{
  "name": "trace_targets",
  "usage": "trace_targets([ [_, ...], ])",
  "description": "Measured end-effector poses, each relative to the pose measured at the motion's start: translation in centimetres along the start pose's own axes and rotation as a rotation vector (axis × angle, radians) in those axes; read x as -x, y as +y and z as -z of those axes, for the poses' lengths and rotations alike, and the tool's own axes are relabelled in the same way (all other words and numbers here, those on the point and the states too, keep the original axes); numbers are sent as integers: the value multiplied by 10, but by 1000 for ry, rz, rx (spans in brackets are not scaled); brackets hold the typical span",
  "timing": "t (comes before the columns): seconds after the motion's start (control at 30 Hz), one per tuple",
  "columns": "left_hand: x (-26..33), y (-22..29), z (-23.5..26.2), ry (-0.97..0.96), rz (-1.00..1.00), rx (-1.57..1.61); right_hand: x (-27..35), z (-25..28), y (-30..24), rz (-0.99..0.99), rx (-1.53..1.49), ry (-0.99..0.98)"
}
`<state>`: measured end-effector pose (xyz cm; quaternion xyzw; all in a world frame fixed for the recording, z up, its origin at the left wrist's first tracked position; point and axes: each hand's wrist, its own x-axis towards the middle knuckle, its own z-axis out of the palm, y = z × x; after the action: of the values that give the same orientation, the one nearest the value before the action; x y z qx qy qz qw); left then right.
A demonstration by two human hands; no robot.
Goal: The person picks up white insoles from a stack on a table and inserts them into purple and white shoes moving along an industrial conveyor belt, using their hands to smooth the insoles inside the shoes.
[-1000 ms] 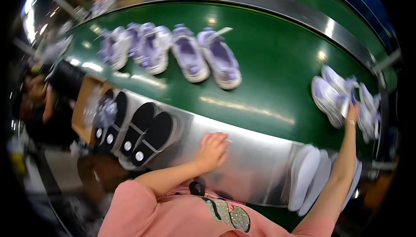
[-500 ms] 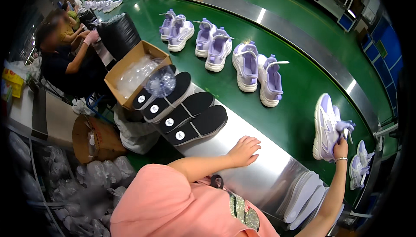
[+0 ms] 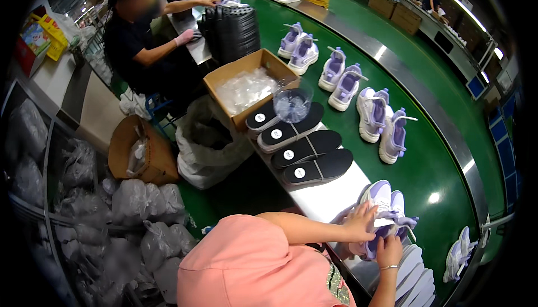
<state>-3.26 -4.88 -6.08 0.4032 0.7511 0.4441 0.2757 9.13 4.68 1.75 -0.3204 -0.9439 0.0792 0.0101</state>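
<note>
Both hands are gripping a lilac-and-white sneaker (image 3: 383, 209) at the near edge of the pale metal ledge (image 3: 330, 195): the left hand (image 3: 358, 224) is curling over its side, the right hand (image 3: 388, 249) is pinching its heel. Black foam insoles (image 3: 314, 158) are lying just beyond, with the green belt (image 3: 431, 167) alongside carrying more sneakers (image 3: 381, 125).

Insoles (image 3: 305, 147) on the ledge (image 3: 330, 195) beside the conveyor belt (image 3: 437, 167), cardboard box (image 3: 246, 85) behind them.

Lavender sneakers (image 3: 386, 209) partly covered by left hand (image 3: 361, 223) and right hand (image 3: 389, 251), white insole stack (image 3: 414, 276) cut off at near edge, far co-worker's face blurred, far-right sneaker (image 3: 457, 254) dim at the rim.
</note>
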Motion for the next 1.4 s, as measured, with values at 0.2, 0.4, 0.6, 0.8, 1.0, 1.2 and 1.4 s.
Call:
trace_targets([
  [0.2, -14, 16, -1, 310, -248, 35, 44, 13, 52, -30, -351, 305],
  [0.4, -38, 26, 6, 222, -216, 436, 100, -56, 175, -308, 85, 213],
  [0.6, -67, 11, 30, 167, 46, 408, 62, -37, 130, -551, 143, 250],
  [0.8, -80, 9, 53, -22, 71, 373, 59, -22, 109, -736, 108, 165],
  [1.0, -67, 14, 56, -58, 76, 390, 64, -8, 105, -727, 57, 365],
  [1.2, -59, 14, 45, 63, -70, 316, 63, 76, 37, -234, -588, 640],
  [1.4, -52, 26, 39, 56, -108, 283, 39, 80, -45, 316, 224, -182],
])
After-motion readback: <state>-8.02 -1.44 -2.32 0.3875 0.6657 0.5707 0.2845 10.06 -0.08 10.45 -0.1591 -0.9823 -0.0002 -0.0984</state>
